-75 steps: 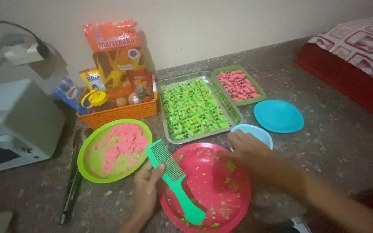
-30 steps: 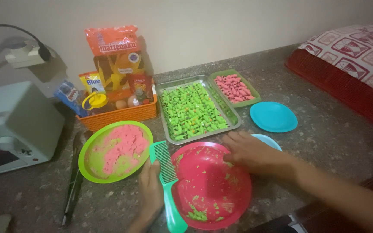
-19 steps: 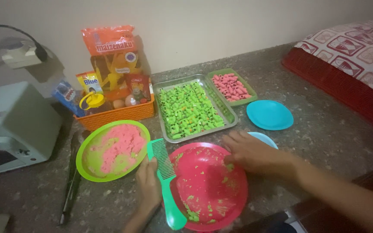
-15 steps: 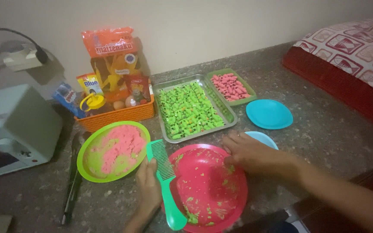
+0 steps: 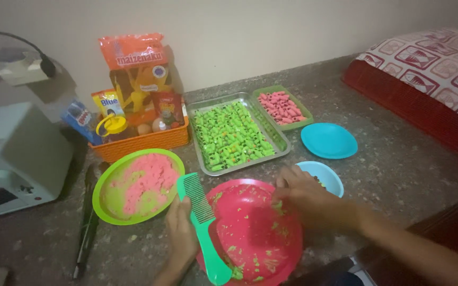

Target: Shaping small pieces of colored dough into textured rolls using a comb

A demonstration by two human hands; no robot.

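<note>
Left hand (image 5: 180,233), grip clamped on a green plastic comb (image 5: 203,226) lying across the round pink plastic plate (image 5: 255,233) on the speckled table (image 5: 398,169). Right hand (image 5: 306,196), fingers together, pinches green dough (image 5: 278,191) at the plate's far rim. Roll gently over the teeth, comb steady.
</note>
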